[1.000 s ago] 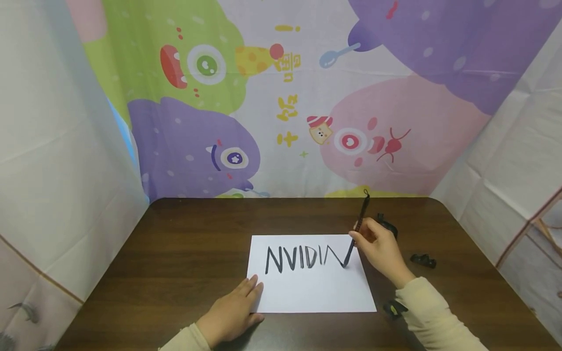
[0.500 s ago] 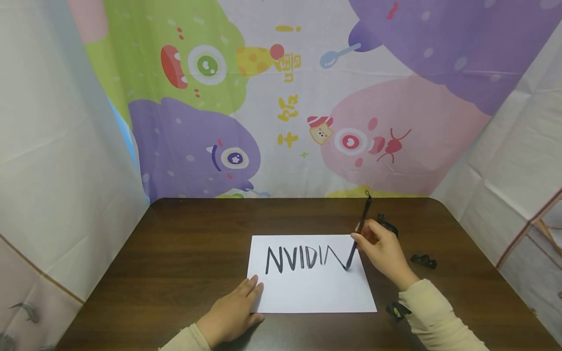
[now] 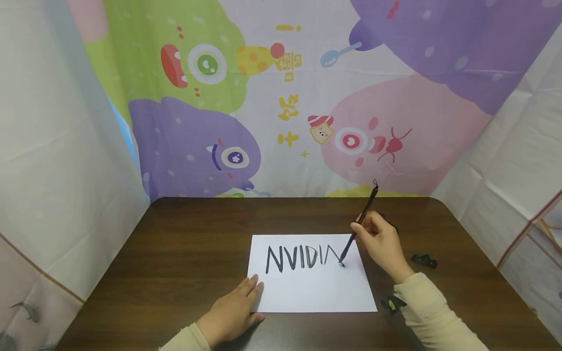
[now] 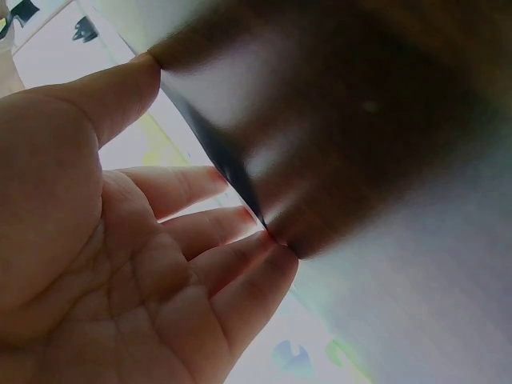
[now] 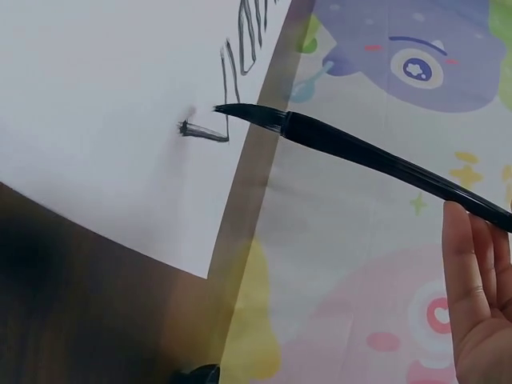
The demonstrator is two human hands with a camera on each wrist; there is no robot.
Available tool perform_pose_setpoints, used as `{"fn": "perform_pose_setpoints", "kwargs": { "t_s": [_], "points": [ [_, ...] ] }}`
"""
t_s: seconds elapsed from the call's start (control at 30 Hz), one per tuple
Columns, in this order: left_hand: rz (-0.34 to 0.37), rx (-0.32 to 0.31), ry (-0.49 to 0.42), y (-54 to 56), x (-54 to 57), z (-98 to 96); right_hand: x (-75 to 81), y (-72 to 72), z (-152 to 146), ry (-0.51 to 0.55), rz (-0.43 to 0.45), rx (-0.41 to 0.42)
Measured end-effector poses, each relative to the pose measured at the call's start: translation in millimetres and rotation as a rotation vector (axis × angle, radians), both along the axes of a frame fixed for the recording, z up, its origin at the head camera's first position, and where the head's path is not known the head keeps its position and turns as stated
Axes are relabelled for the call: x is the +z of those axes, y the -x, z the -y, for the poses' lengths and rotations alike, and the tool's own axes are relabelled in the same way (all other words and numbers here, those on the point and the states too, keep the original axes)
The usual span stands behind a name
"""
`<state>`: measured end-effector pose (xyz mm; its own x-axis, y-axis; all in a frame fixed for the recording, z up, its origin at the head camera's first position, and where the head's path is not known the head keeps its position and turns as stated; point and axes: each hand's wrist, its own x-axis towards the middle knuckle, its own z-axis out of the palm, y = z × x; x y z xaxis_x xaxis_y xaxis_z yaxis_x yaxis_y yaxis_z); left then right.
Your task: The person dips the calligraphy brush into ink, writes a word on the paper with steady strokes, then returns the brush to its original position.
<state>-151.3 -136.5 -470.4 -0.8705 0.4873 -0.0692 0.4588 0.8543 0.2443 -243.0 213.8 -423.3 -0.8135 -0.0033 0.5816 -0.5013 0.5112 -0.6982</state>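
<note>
A white sheet of paper (image 3: pixel 307 295) lies on the dark wooden table (image 3: pixel 175 248), with black brushed letters reading NVIDI and slanted strokes at their right end. The left hand (image 3: pixel 232 309) rests flat at the sheet's lower left corner, fingers extended over its edge. In the right hand (image 3: pixel 383 243), thumb and fingers pinch a black calligraphy brush (image 5: pixel 360 154) around its handle. The brush leans right, its looped end up. Its dark pointed bristles overlap the last stroke in the head view; the right wrist view shows that stroke's blotted end beside the tip.
To the right of the paper is a small black object (image 3: pixel 423 261). Another black item with a yellow-green part (image 3: pixel 392 304) lies by the right sleeve (image 3: pixel 423 297). A cartoon-printed cloth (image 3: pixel 281 170) hangs behind the table.
The brush tip has left the lower end of the last stroke and shifted left and slightly up. The right hand has risen a little and the brush leans further right. The left hand stays put.
</note>
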Motion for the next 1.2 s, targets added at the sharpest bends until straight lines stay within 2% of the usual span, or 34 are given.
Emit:
{"fn": "perform_pose_setpoints", "kwargs": {
  "t_s": [0.2, 0.27, 0.37, 0.5, 0.6, 0.67, 1.2],
  "points": [
    [0.009, 0.005, -0.001, 0.1, -0.1, 0.0, -2.2, 6.2, 4.3, -0.010, 0.030, -0.042],
    [0.016, 0.007, -0.002, 0.0, -0.1, -0.1, -3.9, 8.5, 5.3, -0.003, 0.030, -0.039],
    [0.015, 0.009, -0.003, -0.2, -0.1, -0.2, 6.4, 2.8, 14.0, 0.009, 0.026, -0.024],
    [0.011, 0.009, -0.003, -0.2, -0.1, -0.2, 6.1, 6.0, 19.5, 0.057, 0.048, -0.007],
    [0.012, 0.009, -0.003, 0.0, -0.2, -0.2, -7.7, 17.3, 15.3, 0.097, 0.060, -0.009],
    [0.010, 0.009, -0.002, -0.1, -0.2, -0.1, -10.0, 19.2, 14.9, 0.108, 0.061, -0.012],
    [0.010, 0.003, -0.001, -0.5, 0.4, 0.4, -15.2, 24.2, 19.9, 0.115, 0.087, -0.026]
  ]
}}
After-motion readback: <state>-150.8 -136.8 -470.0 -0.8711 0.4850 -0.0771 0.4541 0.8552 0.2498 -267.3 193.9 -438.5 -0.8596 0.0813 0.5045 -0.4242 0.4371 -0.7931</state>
